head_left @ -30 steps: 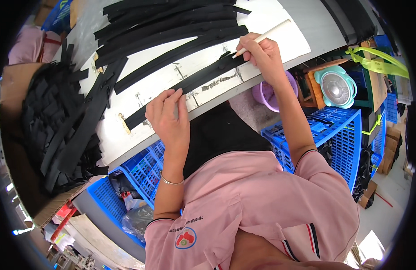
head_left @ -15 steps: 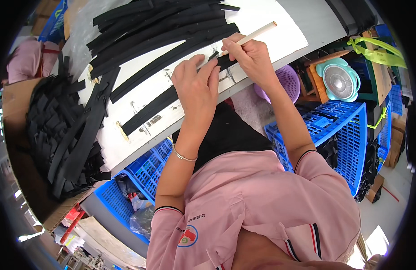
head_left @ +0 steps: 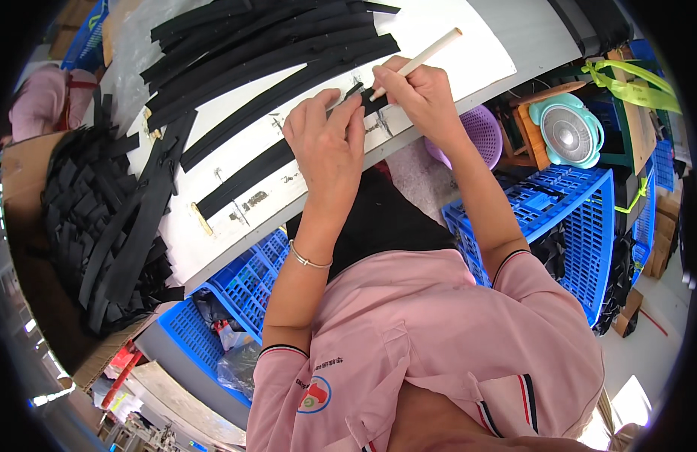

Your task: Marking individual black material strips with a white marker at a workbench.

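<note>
A long black strip lies along the near edge of the white table. My left hand presses flat on the strip near its right end, fingers together. My right hand grips a pale wooden stick like a pen, its lower tip on the strip's end just right of my left fingertips. More black strips lie in a loose row farther back on the table.
A heap of black strips fills a cardboard box at the left. Blue plastic crates stand under and beside the table. A purple basket, a teal fan and a person in pink at far left are nearby.
My left hand has slid right along the strip until it sits next to my right hand. The right hand has kept the stick at the strip's end.
</note>
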The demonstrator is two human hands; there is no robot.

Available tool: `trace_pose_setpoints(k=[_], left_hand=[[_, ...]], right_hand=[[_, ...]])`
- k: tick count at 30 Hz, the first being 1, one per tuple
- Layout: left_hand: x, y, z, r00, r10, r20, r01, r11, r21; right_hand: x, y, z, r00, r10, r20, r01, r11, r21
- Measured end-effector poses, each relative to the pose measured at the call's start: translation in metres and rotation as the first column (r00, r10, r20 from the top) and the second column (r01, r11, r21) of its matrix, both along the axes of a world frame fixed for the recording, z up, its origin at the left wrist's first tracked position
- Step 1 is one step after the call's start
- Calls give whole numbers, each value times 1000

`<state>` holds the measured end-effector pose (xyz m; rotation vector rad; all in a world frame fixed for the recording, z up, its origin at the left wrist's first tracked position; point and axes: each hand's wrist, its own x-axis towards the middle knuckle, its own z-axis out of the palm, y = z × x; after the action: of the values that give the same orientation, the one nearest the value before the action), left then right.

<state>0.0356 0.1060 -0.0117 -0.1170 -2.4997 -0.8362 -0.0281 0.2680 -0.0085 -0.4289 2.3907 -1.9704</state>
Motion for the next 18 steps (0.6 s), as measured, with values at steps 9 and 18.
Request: trace_pose_setpoints(k=[9,18], left_hand=[[-3,-6,-7,998,-9,-66,11,1000,25],[17,-87,8,983,147,-110,-150,988,-26]], right_hand=[[-2,-3,2,996,73,-48,-62,977,202],[4,1,7,999,36,20,-34,995,-98]])
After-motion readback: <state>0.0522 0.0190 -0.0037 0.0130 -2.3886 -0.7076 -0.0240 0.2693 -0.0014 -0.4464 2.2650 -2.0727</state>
